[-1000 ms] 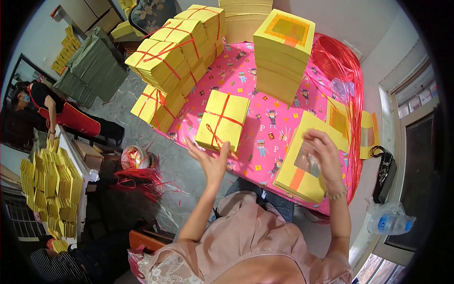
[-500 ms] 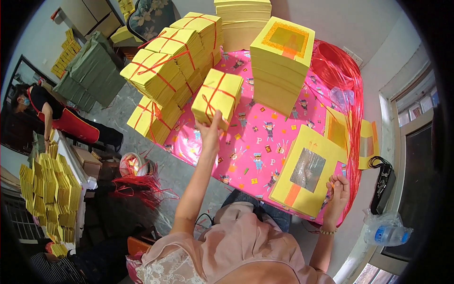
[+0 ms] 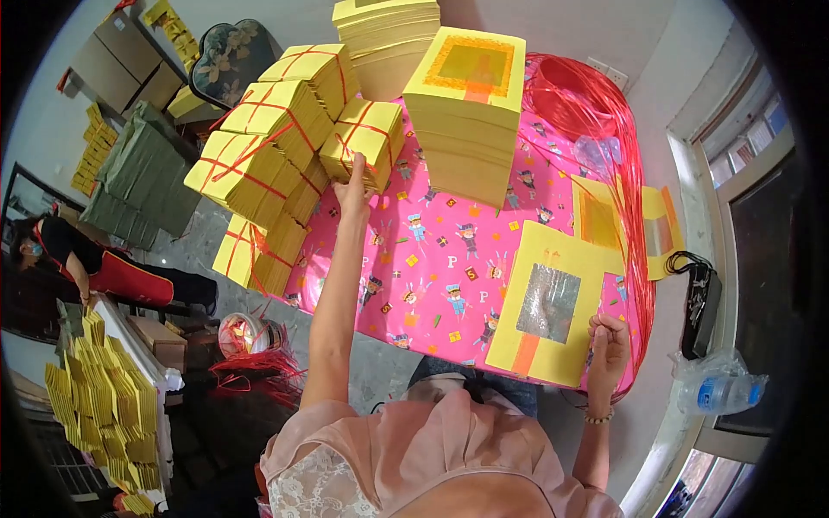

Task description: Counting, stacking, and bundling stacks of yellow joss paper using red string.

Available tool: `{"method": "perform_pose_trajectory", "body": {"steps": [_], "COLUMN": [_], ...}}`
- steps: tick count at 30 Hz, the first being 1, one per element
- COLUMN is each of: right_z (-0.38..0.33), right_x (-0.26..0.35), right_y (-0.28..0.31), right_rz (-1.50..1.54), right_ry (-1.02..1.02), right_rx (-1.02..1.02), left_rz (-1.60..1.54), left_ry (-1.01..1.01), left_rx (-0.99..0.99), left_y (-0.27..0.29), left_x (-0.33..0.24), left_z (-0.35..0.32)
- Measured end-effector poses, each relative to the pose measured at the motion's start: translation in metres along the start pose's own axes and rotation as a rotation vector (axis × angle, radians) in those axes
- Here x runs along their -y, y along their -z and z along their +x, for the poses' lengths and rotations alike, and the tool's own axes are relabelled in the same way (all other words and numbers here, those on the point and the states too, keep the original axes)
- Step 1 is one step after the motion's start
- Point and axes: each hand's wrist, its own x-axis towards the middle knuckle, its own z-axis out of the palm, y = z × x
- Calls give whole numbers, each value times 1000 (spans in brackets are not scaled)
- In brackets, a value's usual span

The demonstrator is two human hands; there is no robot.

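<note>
My left hand [image 3: 352, 194] grips the near end of a bundle of yellow paper [image 3: 371, 129], tied crosswise with red plastic string. That bundle sits against a wall of similar tied bundles [image 3: 276, 112] at the table's left side. My right hand [image 3: 609, 341] is closed with curled fingers beside the near right edge of a flat yellow paper stack [image 3: 503, 337]. A silver foil square [image 3: 549, 302] and an orange strip mark the top sheet. What the right fingers hold, if anything, is hidden.
Tall loose paper stacks [image 3: 462, 147] stand at the back of the pink patterned table [image 3: 432, 298]. Red string [image 3: 635, 224] hangs along its right edge by more yellow sheets. A plastic bottle [image 3: 721, 394] lies near the window. At left, a person in a red apron [image 3: 129, 276] stands beyond another table.
My left hand has moved the tied bundle forward and left, up against the other bundles. My right hand stays by the flat stack, its fingers more curled. The view has shifted slightly.
</note>
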Motion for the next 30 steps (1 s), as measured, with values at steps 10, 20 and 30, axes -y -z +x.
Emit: {"method": "perform_pose_trajectory", "body": {"steps": [10, 20, 30], "right_z": [10, 50, 74], "right_x": [11, 30, 41], "right_y": [-3, -33, -60], "right_rz": [-152, -251, -282], "right_ry": [131, 290, 403], "right_rx": [46, 158, 274], "left_rz": [512, 201, 300], "left_ry": [-559, 108, 196], "left_rx": [-375, 461, 600], "left_y": [-14, -66, -77], "left_x": [9, -21, -32], "left_z": [-22, -36, -42]}}
